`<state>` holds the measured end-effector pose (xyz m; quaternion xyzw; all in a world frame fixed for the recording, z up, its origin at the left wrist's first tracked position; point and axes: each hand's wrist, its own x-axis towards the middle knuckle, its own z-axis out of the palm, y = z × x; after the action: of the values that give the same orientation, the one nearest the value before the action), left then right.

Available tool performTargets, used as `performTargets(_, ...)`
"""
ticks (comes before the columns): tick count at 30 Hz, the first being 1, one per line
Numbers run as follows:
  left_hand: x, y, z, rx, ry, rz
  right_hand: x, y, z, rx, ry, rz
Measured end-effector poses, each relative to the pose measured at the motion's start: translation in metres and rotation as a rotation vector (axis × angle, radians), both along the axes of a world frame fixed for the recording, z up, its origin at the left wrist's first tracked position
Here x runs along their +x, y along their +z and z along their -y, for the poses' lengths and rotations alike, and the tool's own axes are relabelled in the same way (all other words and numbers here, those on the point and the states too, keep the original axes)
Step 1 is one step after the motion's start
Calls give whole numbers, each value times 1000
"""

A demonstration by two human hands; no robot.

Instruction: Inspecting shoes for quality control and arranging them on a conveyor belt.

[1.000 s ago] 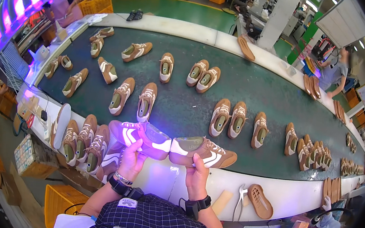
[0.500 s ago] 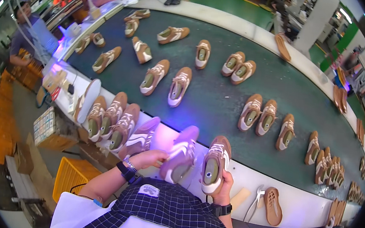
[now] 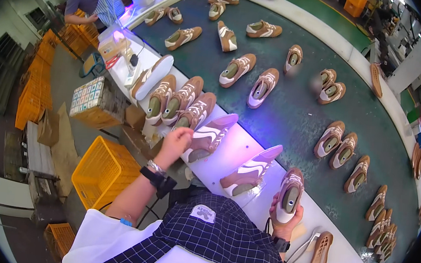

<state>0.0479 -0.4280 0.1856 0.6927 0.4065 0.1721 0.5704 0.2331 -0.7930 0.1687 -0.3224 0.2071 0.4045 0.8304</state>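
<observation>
My right hand (image 3: pixel 290 224) grips a brown sneaker (image 3: pixel 291 191) with white laces, its toe pointing away and its opening toward me. My left hand (image 3: pixel 174 143), fingers curled together, is over the heel end of a brown sneaker (image 3: pixel 200 109) in the row on the white ledge. Whether its fingertips touch that shoe or pinch something small, I cannot make out. Beside it a sneaker (image 3: pixel 207 139) leans on its side. Between my hands another sneaker (image 3: pixel 251 173) lies on its side, lit purple, with no hand on it.
Several sneakers stand on the dark green belt (image 3: pixel 294 120). Pliers (image 3: pixel 306 247) and a tan sole (image 3: pixel 320 255) lie right of my right hand on the white ledge (image 3: pixel 347 248). A yellow crate (image 3: pixel 101 171) stands at lower left. A person in a striped apron (image 3: pixel 108 5) stands at far left.
My left hand has let go of the sneaker lying between my hands and moved left to the row. My right hand still holds its sneaker. The whole view has turned left.
</observation>
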Motion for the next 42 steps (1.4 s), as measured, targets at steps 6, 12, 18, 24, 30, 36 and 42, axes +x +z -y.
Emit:
performTargets(6,-1,-8,-32,75,-62,-98,2,2,1,-8,38,-27)
performTargets(12,21,-27,-26,413,-191,-173,0,1,4,13,57,-18)
performTargets(18,20,-63,-10,699,-221,-177,-5,0,5,-19,55,-34)
performTargets(24,29,-9,61,752,-283,-648,-10,1,6,-48,46,-41)
performTargets(30,18,-21,59,821,-355,-768,-11,0,5,-81,31,-65)
performTargets(36,18,-7,31,510,-315,-612,-11,11,2,-118,0,-87)
performTargets(42,-3,-39,33,643,-212,-410,-11,6,7,-73,39,-77)
